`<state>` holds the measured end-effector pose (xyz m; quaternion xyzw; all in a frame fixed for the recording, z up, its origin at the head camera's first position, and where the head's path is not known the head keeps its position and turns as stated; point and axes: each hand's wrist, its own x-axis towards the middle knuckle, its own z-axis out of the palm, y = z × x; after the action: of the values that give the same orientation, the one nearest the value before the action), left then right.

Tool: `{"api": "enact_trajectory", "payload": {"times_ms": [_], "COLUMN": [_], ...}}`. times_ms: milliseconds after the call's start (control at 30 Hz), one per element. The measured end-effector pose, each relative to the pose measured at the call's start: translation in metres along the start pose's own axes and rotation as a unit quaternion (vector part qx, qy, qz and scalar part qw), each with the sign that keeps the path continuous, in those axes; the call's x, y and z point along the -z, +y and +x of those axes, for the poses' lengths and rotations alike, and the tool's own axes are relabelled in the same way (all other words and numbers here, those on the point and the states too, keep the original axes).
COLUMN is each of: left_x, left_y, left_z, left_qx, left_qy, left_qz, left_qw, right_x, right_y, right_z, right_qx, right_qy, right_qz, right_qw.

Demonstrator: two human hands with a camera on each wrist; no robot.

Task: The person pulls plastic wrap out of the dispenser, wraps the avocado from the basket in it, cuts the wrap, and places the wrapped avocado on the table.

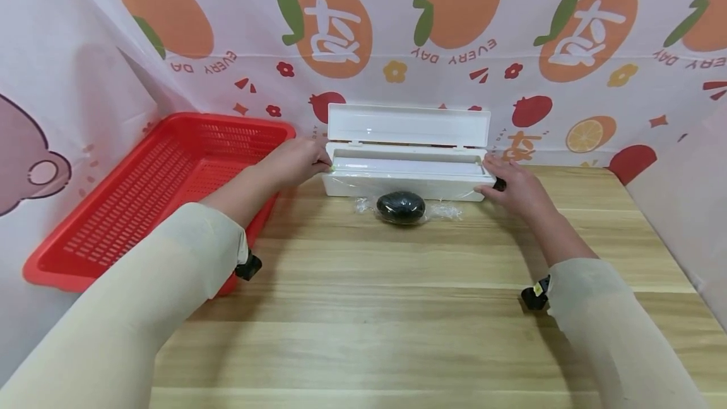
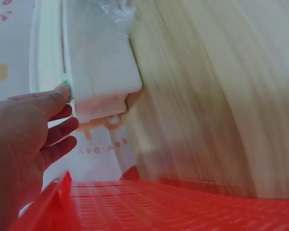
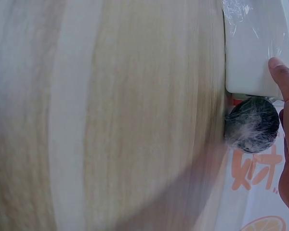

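Note:
A white cling film dispenser [image 1: 409, 187] stands at the back of the table with its lid [image 1: 409, 125] raised and a roll [image 1: 406, 166] inside. At its left end my left hand [image 1: 298, 160] pinches a small green slider [image 2: 67, 89] between thumb and forefinger; the other fingers are loosely bent. My right hand [image 1: 517, 185] grips the right end, thumb on the front face. In front of the dispenser lies a dark oval fruit like an avocado [image 1: 401, 207], wrapped in film with bunched ends. A second film-wrapped dark round thing [image 3: 253, 125] sits beside the dispenser's right end, mostly hidden in the head view.
A red perforated plastic basket [image 1: 42, 273] stands at the left, under my left forearm. A printed fruit-pattern cloth [image 1: 392, 30] hangs behind the wooden table [image 1: 369, 320]. Clear film stretches over the dispenser's front.

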<state>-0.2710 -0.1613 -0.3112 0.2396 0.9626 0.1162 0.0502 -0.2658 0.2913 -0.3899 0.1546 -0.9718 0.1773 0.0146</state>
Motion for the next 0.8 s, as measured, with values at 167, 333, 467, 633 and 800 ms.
{"api": "enact_trajectory", "payload": {"times_ms": [167,333,467,633,800], "left_x": [0.003,0.007,0.011,0.009,-0.012], "left_y": [0.002,0.008,0.018,0.044,0.076], "left_z": [0.000,0.000,0.001,0.009,0.019], "left_qx": [0.005,0.032,0.057,0.038,-0.025], "left_qy": [-0.009,-0.030,-0.047,-0.030,-0.007], "left_qz": [0.004,-0.012,-0.011,0.017,0.036], "left_qw": [0.9999,0.9990,0.9972,0.9987,0.9990], "right_x": [0.002,0.007,0.010,0.008,0.002], "right_y": [-0.001,-0.003,-0.003,-0.003,-0.010], "right_z": [0.000,-0.001,-0.001,-0.001,-0.006], "right_qx": [0.005,0.014,0.022,0.032,0.069], "right_qy": [-0.006,-0.020,-0.040,-0.034,0.023], "right_qz": [-0.006,-0.006,-0.001,0.005,0.012], "right_qw": [1.0000,0.9997,0.9989,0.9989,0.9973]}}
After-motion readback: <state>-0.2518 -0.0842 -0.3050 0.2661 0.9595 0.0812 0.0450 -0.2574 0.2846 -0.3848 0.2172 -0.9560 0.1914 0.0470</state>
